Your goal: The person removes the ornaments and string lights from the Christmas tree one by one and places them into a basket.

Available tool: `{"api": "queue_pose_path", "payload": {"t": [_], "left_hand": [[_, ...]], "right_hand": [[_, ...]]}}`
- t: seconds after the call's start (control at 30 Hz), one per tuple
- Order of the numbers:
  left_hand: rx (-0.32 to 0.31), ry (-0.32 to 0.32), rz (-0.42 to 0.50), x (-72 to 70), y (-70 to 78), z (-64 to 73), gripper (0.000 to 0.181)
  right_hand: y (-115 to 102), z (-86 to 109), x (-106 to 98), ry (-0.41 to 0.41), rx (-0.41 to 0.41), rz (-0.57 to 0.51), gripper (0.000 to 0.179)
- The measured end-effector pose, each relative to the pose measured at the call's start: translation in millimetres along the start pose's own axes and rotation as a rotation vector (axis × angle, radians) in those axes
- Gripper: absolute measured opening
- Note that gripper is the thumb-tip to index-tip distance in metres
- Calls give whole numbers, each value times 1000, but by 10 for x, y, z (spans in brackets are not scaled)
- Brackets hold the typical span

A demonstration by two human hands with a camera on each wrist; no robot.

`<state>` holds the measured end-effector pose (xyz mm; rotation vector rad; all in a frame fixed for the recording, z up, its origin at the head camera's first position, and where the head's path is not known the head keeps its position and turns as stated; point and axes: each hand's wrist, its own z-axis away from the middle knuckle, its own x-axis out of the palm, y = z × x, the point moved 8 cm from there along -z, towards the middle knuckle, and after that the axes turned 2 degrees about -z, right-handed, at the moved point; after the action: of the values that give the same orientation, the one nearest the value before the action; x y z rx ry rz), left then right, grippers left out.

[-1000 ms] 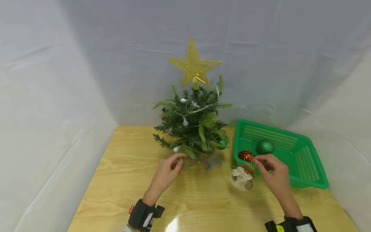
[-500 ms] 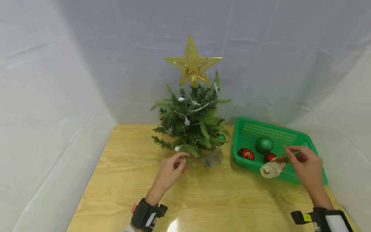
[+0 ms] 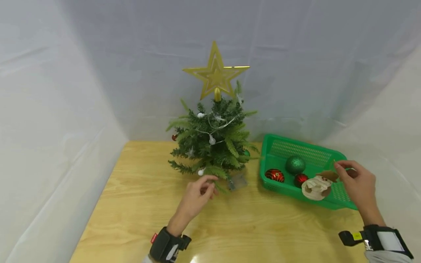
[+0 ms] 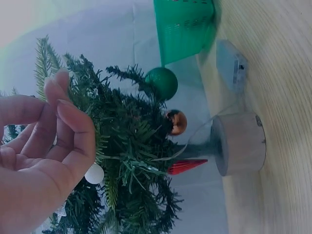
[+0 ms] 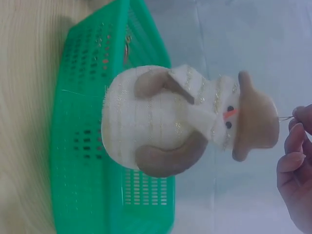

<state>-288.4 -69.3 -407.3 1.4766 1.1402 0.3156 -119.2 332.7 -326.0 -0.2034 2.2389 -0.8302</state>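
- We see R hand (image 3: 360,186), fingers pinched tight on loop (image 5: 285,118) of snowman (image 5: 161,114), which hangs by green basket (image 3: 286,188), nr its front rim.
- L hand (image 3: 195,197): fingers curled, tips close tog., at tree (image 3: 213,155)'s low branch tip (image 3: 221,188); we can't tell if gripped.
- Basket, on worktop (image 3: 230,226), has 2 red balls (image 3: 274,175) & green ball (image 3: 295,164).

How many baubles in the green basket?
3 visible in head view: gold-patterned red bauble at left end, green bauble right of that, smaller red bauble just left of the snowman. Snowman may hide more.
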Motion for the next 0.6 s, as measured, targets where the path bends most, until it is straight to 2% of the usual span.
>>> {"api": "queue_pose_path", "payload": {"t": [0.1,0.37,0.6], "left_hand": [[21,-54,24,-17,-12,-16,21],[19,-125,45,128,-13,-6,16],[34,-135,99,300,56,-66,15]], "right_hand": [[-27,73,-111,17,49,43,21],[119,-9,-33,-28,70,94,23],[85,-34,18,-37,55,100,24]]}}
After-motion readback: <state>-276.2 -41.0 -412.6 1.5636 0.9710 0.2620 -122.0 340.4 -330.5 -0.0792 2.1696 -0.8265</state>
